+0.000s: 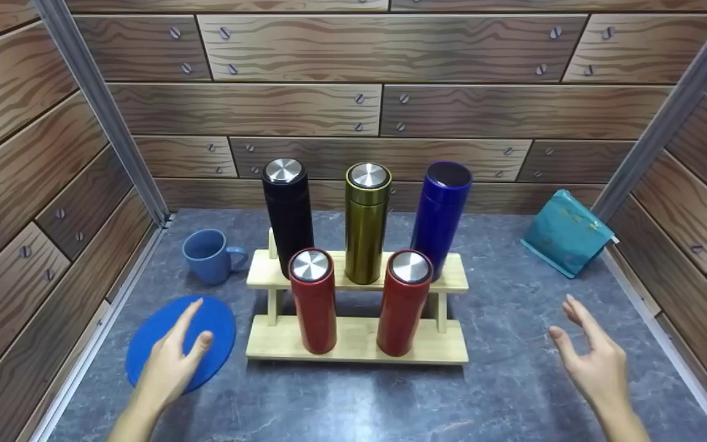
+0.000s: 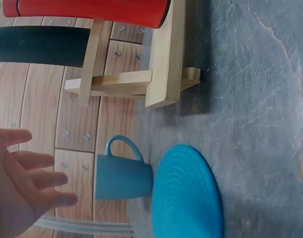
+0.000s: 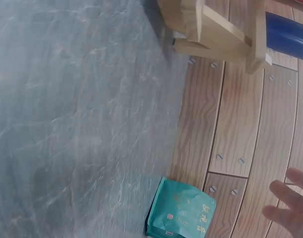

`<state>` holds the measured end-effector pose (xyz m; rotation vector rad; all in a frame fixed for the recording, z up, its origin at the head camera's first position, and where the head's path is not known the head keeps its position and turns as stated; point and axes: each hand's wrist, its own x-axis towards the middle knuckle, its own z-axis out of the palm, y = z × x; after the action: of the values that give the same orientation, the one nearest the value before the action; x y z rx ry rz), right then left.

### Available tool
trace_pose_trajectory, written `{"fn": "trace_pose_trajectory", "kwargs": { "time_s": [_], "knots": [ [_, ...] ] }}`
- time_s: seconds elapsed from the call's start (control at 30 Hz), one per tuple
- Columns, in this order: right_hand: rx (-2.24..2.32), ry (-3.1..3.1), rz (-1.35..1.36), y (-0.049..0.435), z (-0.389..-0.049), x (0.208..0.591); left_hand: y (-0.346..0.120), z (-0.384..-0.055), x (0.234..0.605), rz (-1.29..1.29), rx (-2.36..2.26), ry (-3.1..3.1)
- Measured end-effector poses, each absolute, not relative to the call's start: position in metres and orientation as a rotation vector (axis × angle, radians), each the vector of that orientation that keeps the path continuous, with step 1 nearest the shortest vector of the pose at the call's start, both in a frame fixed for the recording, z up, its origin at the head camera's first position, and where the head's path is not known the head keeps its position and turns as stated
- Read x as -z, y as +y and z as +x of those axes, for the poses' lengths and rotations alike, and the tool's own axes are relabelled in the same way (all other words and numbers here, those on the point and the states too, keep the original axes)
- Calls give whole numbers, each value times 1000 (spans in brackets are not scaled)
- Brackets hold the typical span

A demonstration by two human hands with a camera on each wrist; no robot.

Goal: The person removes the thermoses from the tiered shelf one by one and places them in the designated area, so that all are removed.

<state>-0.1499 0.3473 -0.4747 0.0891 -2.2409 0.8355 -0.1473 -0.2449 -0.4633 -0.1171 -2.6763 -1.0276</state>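
Note:
My left hand (image 1: 172,362) hovers over the round blue mat (image 1: 218,328), fingers extended and nothing held. On the right, my right hand (image 1: 596,362) is held in the air with fingers loosely spread, in front of a teal pouch (image 1: 568,236). Between the hands stands a two-tier wooden rack (image 1: 353,341). Its upper tier carries a black flask (image 1: 289,221), a gold flask (image 1: 366,233) and a blue flask (image 1: 442,215), all upright. Two red flasks, one at left (image 1: 315,307) and one at right (image 1: 404,310), stand on the lower tier.
A blue mug (image 1: 206,258) stands behind the mat, its handle toward the rack. Wood-patterned walls (image 1: 384,49) enclose the grey marbled tabletop (image 1: 353,405) at the back and both sides. Metal rails (image 1: 102,110) line the corners.

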Motion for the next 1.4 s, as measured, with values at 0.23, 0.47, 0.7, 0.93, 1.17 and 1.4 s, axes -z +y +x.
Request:
{"fn": "trace_pose_trajectory", "kwargs": {
  "time_s": [0.23, 0.47, 0.7, 0.93, 1.17, 1.4],
  "knots": [
    [-1114, -2212, 106, 340, -161, 467, -248, -153, 470, 40, 1292, -2685],
    [-1226, -2196, 265, 325, -166, 444, -246, -159, 481, 127, 1469, -2686],
    [-1450, -2110, 375, 322, -185, 440, -241, -160, 498, 141, 1578, -2639],
    [-1697, -1969, 458, 313, -202, 438, -234, -163, 513, 209, 1800, -2539],
    [-1761, -1953, 535, 301, -219, 422, -231, -170, 522, 274, 2004, -2468],
    [-1760, -1975, 533, 289, -232, 415, -228, -174, 533, 311, 2099, -2415]
  ]
}}
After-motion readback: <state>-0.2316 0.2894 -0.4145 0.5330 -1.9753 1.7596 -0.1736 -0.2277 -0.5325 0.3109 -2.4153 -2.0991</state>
